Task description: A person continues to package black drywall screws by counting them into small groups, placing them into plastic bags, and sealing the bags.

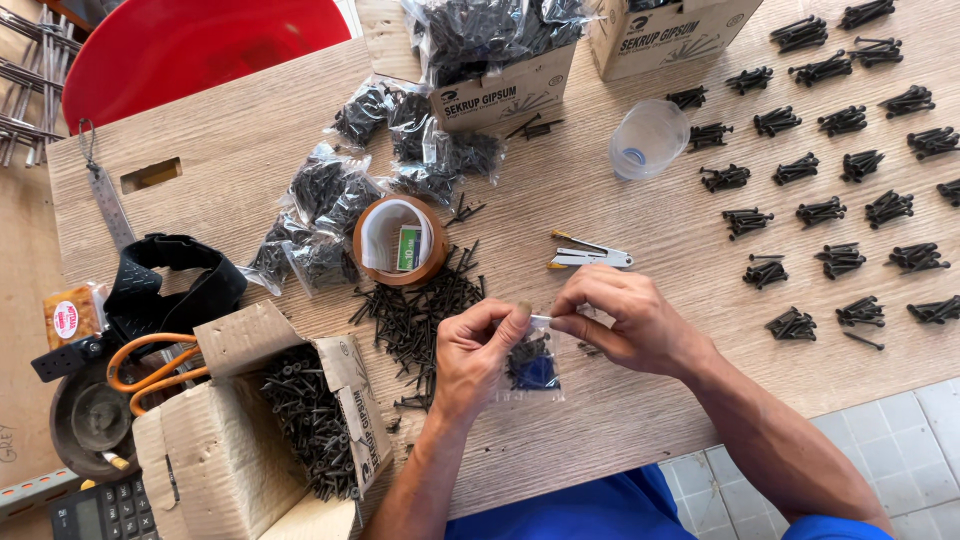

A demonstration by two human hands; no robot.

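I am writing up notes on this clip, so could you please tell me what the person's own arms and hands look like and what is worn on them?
Both arms are bare from the wrist up to short blue sleeves at the lower edge of the head view. The left hand and the right hand wear no gloves, and no watch, ring or bracelet shows on either. The clothing below is the same blue.

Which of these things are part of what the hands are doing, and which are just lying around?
In use: small plastic bag of screws, held by left hand and right hand; stapler; loose screws; counted screw piles; filled bags.

Lying about: tape roll, plastic cup, calculator, black strap.
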